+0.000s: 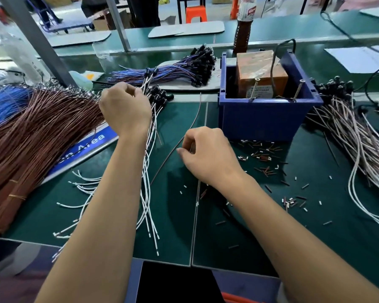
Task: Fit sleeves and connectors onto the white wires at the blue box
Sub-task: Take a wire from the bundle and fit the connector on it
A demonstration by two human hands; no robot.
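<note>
White wires (pixel 149 182), light and limp, hang from the left hand (pixel 124 107) clenched round their upper ends, so take them near the tips, while the right hand (pixel 206 153) pinches a thin brown strand (pixel 196 114) before the blue box (pixel 265 114).

Honestly not much for us to report on the person's body here. We only see two forearms coming up from the bottom of the frame, both bare from elbow to wrist, no sleeves, no gloves. The left hand (pixel 124 108) sits left of centre, the right hand (pixel 208 155) near the middle. We can't spot any watch, ring or bracelet on either.
</note>
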